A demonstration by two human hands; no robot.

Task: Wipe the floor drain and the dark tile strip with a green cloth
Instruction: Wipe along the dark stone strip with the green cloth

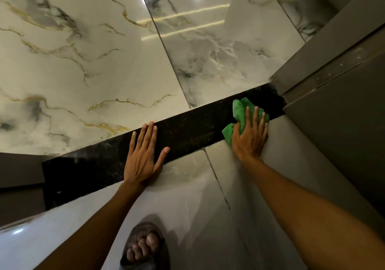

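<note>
A dark speckled tile strip (191, 128) runs diagonally across the marble floor, from lower left to the door frame at upper right. A bunched green cloth (241, 108) lies on the strip's right end. My right hand (250, 136) presses flat on the cloth, fingers spread over it, palm partly on the pale tile below the strip. Further left, my left hand (143, 155) rests flat with fingers apart, laid across the strip and holding nothing. No floor drain is visible.
A dark door frame and door (333, 86) stand at the right, meeting the strip's end. Glossy white marble tiles (83, 61) lie beyond the strip. A sandalled foot (143, 246) stands on the pale tile at the bottom. A dark ledge (18, 176) borders the left.
</note>
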